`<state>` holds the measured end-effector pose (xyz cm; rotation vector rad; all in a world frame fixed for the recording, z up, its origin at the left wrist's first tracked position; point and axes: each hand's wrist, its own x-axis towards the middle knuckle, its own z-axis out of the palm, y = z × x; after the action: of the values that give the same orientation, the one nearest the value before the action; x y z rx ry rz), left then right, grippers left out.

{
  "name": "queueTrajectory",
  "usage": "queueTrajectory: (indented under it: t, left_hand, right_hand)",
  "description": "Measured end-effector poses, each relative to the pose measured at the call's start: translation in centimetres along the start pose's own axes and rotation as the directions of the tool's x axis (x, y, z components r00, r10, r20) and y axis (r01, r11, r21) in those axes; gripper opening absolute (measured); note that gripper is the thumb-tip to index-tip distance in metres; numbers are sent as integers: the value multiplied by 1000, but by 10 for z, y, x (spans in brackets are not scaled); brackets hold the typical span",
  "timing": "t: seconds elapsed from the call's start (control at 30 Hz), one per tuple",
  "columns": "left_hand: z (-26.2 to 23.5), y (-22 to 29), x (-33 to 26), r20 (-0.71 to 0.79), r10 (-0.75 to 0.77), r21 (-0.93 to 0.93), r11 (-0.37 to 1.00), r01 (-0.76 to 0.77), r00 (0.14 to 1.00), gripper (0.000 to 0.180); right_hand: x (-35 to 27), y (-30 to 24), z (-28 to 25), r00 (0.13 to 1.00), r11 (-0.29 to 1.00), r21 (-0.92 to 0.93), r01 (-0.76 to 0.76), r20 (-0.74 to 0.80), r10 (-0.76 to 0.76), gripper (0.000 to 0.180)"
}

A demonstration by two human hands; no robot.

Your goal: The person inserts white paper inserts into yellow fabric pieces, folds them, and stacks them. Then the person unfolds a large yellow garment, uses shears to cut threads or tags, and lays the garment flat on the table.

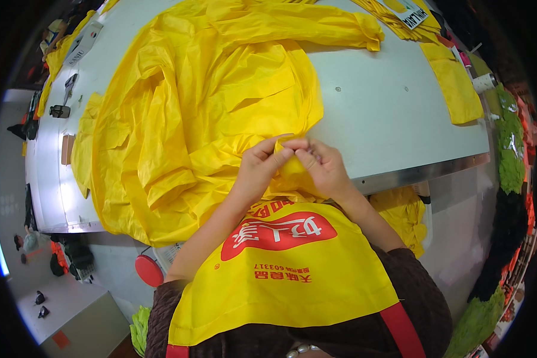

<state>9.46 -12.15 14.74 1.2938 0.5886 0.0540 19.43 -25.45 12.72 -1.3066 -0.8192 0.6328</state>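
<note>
A large yellow jacket [185,89] of thin, crinkled cloth lies spread over the left and middle of the table, with one sleeve [316,27] stretched to the right along the far side. At the near table edge, my left hand [261,167] pinches a bit of the jacket's cloth between thumb and fingers. Close beside it, my right hand [327,169] is closed on the same bunched part, fingertips almost meeting those of the left. The exact spot held is partly hidden by my fingers. Below, a yellow apron [280,298] covers my front.
The white table [394,107] has a metal front edge. Folded yellow pieces [453,80] and a white thread cone [484,82] are at the right. Under the table edge sits a bin of yellow cloth [400,215]. A red round stool [149,271] stands at lower left.
</note>
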Motion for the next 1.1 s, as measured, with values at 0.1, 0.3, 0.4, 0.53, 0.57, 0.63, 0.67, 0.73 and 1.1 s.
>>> queueTrajectory:
  t: [0.1, 0.3, 0.4, 0.53, 0.57, 0.63, 0.67, 0.73, 1.1]
  left_hand:
    - [-3, -14, 9, -13, -29, -495, 868, 19, 999, 23]
    - [-6, -20, 14, 42, 5, -690, 724, 25, 999, 23]
    - [-8, -20, 17, 45, -22, -695, 717, 47, 999, 27]
    - [-10, -16, 20, 59, -82, -746, 659, 99, 995, 34]
    - [-10, -14, 20, 75, -84, -765, 634, 111, 994, 37]
    - [-11, -12, 20, 80, -99, -777, 617, 125, 992, 38]
    - [-11, -11, 20, 86, -108, -782, 609, 134, 990, 39]
    - [-8, -11, 22, 79, -126, -773, 619, 141, 989, 40]
    - [19, -25, 18, 669, 64, 393, 815, -425, 741, 39]
  right_hand:
    - [14, -10, -3, 993, 994, 100, -44, -102, 54, 24]
    - [60, -7, -35, 990, 994, -98, 38, -132, -51, 24]
    - [80, 3, -36, 992, 966, -232, 116, -25, -125, 23]
    - [90, 22, -36, 975, 882, -454, 129, -106, -197, 21]
    - [88, 22, -38, 968, 876, -473, 99, -156, -194, 21]
    - [80, 19, -33, 978, 910, -412, 37, -173, -118, 22]
    - [71, 14, -29, 989, 942, -334, -1, -139, -48, 22]
    - [57, 5, -23, 997, 955, -298, 4, -76, -28, 25]
    - [96, 26, -111, 857, 925, -364, -110, -506, -97, 17]
